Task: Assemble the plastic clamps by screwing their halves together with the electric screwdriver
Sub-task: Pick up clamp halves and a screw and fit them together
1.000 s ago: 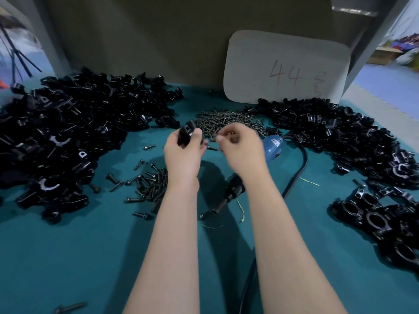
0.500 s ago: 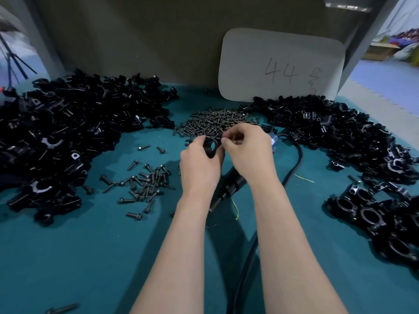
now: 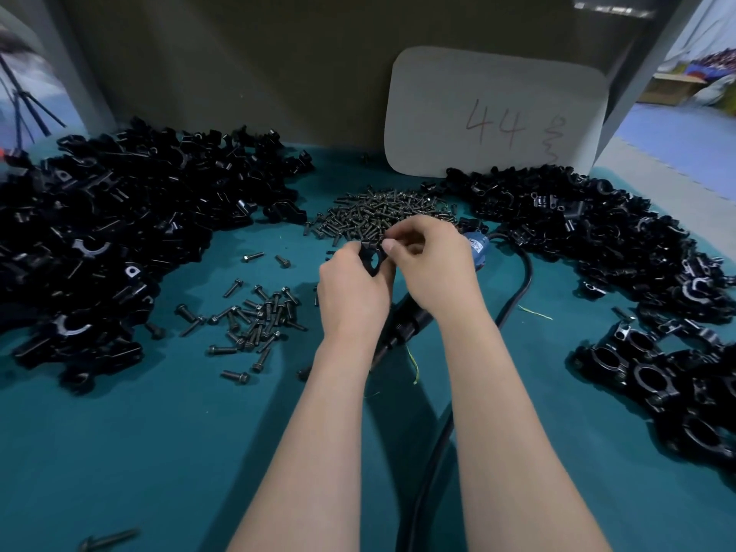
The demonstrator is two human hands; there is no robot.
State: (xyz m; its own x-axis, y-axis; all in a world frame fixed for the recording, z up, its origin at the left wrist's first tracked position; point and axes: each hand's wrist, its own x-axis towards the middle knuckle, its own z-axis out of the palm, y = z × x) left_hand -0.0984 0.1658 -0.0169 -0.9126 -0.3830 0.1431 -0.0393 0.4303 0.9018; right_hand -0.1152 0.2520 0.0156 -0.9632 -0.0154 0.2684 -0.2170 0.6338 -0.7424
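The left hand (image 3: 350,288) is curled around a black plastic clamp (image 3: 371,261), holding it from below and from the left with the fingers wrapped behind it, just above the middle of the frame. The right hand (image 3: 434,264) comes in from the right with its fingers bent – thumb and forefinger pinch together at the clamp's upper right edge; whether a screw sits between those fingertips cannot be told. The clamp is small and glossy black, with a round hole through its middle facing the camera; most of its body is hidden by the two hands, so the seam between its halves does not show. It is lifted off the teal table (image 3: 159,432), directly between the two thumbs. The electric screwdriver (image 3: 406,320) lies on the table under the right wrist, its black nose pointing toward the lower left and its blue body showing just right of the right hand, with a black cable (image 3: 517,280) looping off it. Just behind the hands lies a heap of small screws (image 3: 382,213); larger bolts (image 3: 259,316) are scattered left of the left wrist. Heaps of loose clamp halves (image 3: 119,233) fill the left and upper right of the frame – assembled clamps (image 3: 653,376) lie at the lower right. A card (image 3: 494,113) marked "44" leans at the back.
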